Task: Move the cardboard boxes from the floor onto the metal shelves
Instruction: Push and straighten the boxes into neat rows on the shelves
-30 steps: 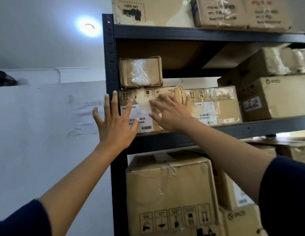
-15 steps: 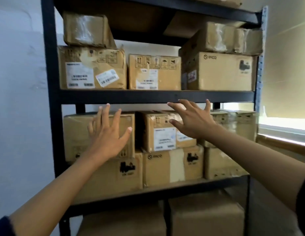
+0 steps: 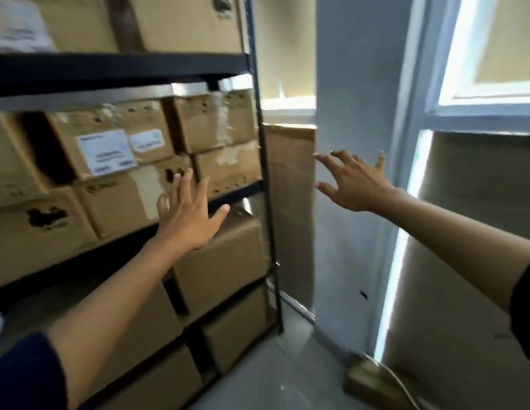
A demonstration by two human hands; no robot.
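Left hand (image 3: 189, 214), right hand (image 3: 356, 184) — fingers spread, empty — beside metal shelves (image 3: 259, 143)

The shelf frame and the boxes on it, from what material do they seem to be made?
The shelf frame looks like metal with a dark matt painted finish: its upright is thin, straight and hard-edged. The boxes look like plain brown cardboard, dull and unglossed, with folded edges, printed black marks and white paper labels; some carry shiny clear tape. Motion blur leaves finer surface detail open.
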